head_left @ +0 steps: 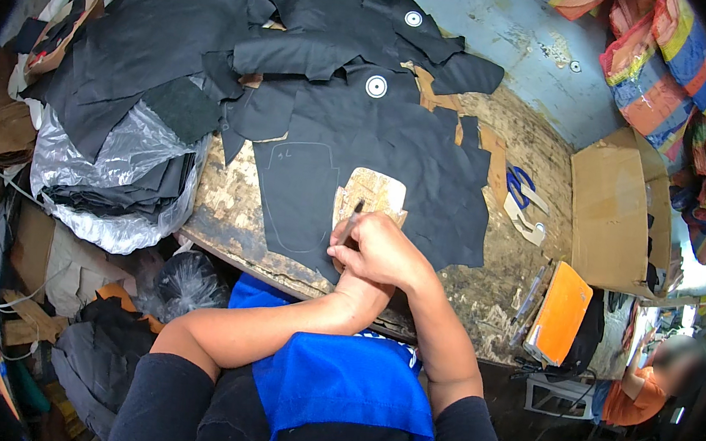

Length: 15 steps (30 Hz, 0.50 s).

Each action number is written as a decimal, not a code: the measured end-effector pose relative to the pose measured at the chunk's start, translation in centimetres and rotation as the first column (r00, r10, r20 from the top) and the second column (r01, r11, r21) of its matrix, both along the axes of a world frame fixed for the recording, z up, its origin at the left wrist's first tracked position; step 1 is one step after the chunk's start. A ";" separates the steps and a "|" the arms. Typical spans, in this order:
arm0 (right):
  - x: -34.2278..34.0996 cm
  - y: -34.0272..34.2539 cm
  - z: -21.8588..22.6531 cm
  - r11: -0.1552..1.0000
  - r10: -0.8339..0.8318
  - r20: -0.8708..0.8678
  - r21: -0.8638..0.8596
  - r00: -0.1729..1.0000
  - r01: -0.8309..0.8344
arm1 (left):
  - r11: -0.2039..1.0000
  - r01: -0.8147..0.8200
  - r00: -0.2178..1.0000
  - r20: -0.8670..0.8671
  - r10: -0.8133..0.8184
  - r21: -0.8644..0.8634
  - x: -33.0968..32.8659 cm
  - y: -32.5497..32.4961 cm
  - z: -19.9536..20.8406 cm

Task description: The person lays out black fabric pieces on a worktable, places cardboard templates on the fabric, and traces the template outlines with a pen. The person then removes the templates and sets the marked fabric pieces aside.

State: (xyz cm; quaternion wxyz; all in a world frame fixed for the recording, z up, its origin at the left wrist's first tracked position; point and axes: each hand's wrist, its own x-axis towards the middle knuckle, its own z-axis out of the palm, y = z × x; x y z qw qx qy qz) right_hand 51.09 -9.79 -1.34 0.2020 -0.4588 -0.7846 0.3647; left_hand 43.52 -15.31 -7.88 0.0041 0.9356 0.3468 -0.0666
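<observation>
A dark pen stands tilted in my right hand, its fingers pinched round it. Beneath lies a pale, worn template with a rounded shape, resting on black leather-like sheet. My left hand crosses under the right wrist; its fingers are hidden, so its grip does not show. Left of the template, a thin light line traces a similar rounded outline on the black sheet. The sheet is spread over a worn wooden table.
Black sheets pile up at the far left, above a clear plastic bag. Blue-handled scissors lie to the right, near an orange notebook and a cardboard box. A person in orange sits farther right.
</observation>
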 end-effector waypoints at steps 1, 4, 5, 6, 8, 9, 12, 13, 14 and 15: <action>-0.1 0.5 -0.1 0.999 -0.053 -0.005 0.000 0.999 0.053 | 1.000 0.009 1.000 0.003 -0.009 0.001 -0.1 0.3 0.3; -0.4 2.9 -0.4 0.980 -0.173 -0.070 0.091 0.982 0.179 | 0.996 0.012 0.999 -0.049 -0.016 -0.088 -0.5 1.0 1.6; -0.4 3.6 -0.5 0.970 -0.211 -0.093 0.105 0.973 0.220 | 0.997 -0.029 0.999 -0.018 0.028 -0.070 -0.8 1.0 2.1; -0.5 4.2 -0.5 0.956 -0.276 -0.082 0.082 0.958 0.283 | 0.996 -0.084 0.996 0.041 0.085 -0.007 -1.0 1.1 2.6; -0.5 4.6 -0.7 0.925 -0.349 -0.138 0.108 0.927 0.365 | 0.995 -0.090 0.981 0.167 0.097 -0.050 -1.7 1.6 3.3; -0.6 4.8 -0.8 0.905 -0.398 -0.148 0.101 0.905 0.414 | 0.993 -0.089 0.971 0.217 0.103 -0.076 -2.0 2.0 3.6; -0.9 4.9 -1.1 0.886 -0.427 -0.183 0.110 0.886 0.450 | 0.991 -0.039 0.935 0.345 0.081 -0.127 -2.9 2.9 4.0; -1.1 4.9 -1.2 0.877 -0.430 -0.210 0.134 0.878 0.461 | 0.990 -0.015 0.921 0.384 0.068 -0.139 -3.1 3.1 4.1; -1.2 5.0 -1.3 0.867 -0.431 -0.238 0.157 0.870 0.472 | 0.989 -0.015 0.919 0.387 0.071 -0.147 -3.3 3.3 4.2; -1.2 4.9 -1.3 0.855 -0.450 -0.246 0.158 0.858 0.494 | 0.988 -0.014 0.917 0.391 0.075 -0.155 -3.4 3.4 4.3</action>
